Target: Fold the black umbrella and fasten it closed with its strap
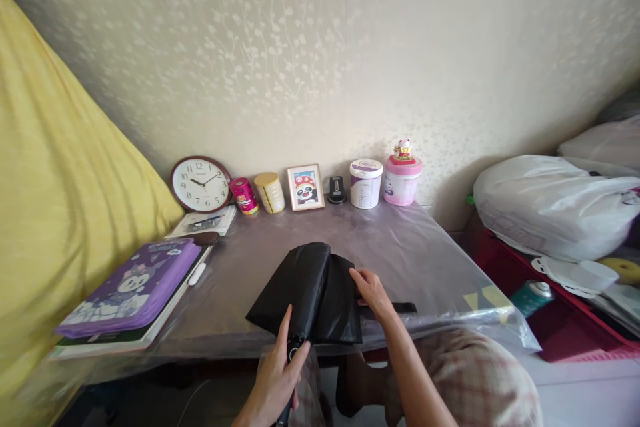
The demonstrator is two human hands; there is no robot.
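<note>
A black folding umbrella [300, 283] lies over the table's front edge, its canopy collapsed but loose, with the folds spread out. My left hand [277, 373] is wrapped round its handle, below the canopy, with the index finger stretched along the cloth. The right-side fold of the canopy is pinched between the thumb and fingers of my right hand [370, 293]. A black strap [404, 307] sticks out to the right of that hand, on the table.
Along the wall stand a round clock [201, 184], two cans, a framed panda picture [306, 187] and two tubs. A purple case [133, 287] rests on books at the left. At the right, a red crate [565, 320] holds a white bag [555, 203] and other items.
</note>
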